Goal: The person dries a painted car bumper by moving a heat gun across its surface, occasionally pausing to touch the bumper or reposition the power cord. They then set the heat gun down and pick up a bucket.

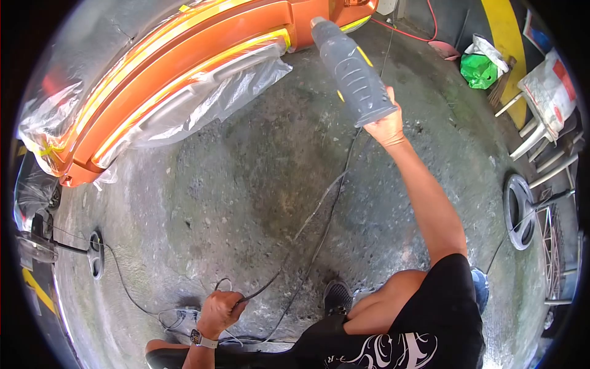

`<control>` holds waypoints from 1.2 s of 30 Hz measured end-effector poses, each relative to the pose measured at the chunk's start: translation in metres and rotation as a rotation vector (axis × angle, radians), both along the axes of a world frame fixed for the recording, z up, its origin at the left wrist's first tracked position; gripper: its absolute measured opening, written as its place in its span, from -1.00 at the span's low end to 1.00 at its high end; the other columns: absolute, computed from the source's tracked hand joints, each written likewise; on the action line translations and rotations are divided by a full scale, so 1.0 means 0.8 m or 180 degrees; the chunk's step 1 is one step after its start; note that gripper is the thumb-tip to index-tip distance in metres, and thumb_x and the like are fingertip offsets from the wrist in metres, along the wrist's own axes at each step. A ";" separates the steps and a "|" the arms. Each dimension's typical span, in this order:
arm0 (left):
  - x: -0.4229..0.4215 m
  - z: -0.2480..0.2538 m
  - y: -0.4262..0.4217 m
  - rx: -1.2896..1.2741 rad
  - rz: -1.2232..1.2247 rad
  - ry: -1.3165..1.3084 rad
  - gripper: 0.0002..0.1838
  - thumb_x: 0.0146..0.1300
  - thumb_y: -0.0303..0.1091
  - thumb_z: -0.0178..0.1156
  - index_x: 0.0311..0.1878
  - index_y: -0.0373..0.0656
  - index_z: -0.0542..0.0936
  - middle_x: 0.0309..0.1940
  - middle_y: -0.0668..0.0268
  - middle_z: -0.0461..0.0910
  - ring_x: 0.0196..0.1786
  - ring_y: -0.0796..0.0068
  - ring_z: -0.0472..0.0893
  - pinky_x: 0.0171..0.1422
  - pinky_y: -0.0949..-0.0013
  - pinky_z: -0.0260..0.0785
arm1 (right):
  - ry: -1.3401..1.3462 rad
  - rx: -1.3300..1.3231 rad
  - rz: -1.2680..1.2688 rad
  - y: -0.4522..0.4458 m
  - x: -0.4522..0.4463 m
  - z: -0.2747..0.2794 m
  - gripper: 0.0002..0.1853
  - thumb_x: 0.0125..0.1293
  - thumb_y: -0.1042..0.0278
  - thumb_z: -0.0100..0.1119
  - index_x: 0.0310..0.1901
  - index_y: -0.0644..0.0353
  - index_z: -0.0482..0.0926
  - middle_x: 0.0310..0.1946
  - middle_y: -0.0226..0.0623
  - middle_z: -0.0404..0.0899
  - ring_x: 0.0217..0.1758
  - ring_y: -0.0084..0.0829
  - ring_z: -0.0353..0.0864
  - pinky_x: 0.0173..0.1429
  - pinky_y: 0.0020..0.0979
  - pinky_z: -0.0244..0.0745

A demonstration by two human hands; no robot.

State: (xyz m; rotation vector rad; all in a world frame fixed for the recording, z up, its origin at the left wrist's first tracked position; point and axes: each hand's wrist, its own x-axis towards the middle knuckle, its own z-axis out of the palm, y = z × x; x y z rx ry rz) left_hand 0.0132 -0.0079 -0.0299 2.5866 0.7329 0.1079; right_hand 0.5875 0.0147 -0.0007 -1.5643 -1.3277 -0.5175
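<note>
My right hand (388, 123) is stretched out ahead, closed around the rear of a grey heat gun (351, 75) with yellow accents. Its metal nozzle points up and left, near the orange car bumper (184, 71), with a gap I cannot judge. The grip is hidden behind the tool's body. Low in the view, my left hand (220, 312), with a watch at the wrist, is closed around a dark power cord (265, 286). From there the cord runs up across the floor toward the heat gun. Yellow tape and clear plastic sheeting (203, 95) cover parts of the bumper's edge.
Round-based stands (95, 255) stand at left and right. At the right wall are a white plastic chair (531, 138), a green and white bag (479, 64) and a broom (501, 83). Loose cords lie on the stained concrete floor (246, 178). A red hose (412, 35) lies at the back.
</note>
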 end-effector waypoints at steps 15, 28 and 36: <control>-0.001 -0.015 0.006 -0.0222 0.0252 0.0260 -0.83 0.12 -0.33 0.37 -0.44 -0.13 0.56 -0.60 0.23 0.56 -0.48 0.04 0.58 -0.34 0.10 0.39 | 0.2876 0.0529 0.0982 0.008 0.042 -0.063 -0.83 0.19 0.59 0.31 -0.17 0.23 0.64 -0.35 -0.40 0.68 -0.38 -0.48 0.66 -0.27 -0.36 0.60; 0.004 -0.033 0.007 0.0130 0.0183 -0.0317 -0.87 0.03 -0.44 0.42 -0.40 -0.10 0.63 -0.56 0.27 0.62 -0.51 0.13 0.58 -0.37 0.15 0.35 | 0.3531 0.1890 0.1105 0.039 0.128 0.003 -0.97 0.24 0.56 0.20 -0.29 0.25 0.60 -0.51 -0.33 0.60 -0.58 -0.44 0.57 -0.46 -0.36 0.52; -0.005 -0.023 0.004 0.0380 0.0297 -0.0437 -0.86 -0.05 -0.51 0.41 -0.42 -0.07 0.64 -0.65 0.33 0.54 -0.55 0.21 0.53 -0.42 0.21 0.34 | 0.3677 0.2495 0.1185 0.059 0.153 0.020 -0.96 0.20 0.51 0.26 -0.34 0.25 0.60 -0.56 -0.30 0.57 -0.60 -0.40 0.57 -0.51 -0.34 0.52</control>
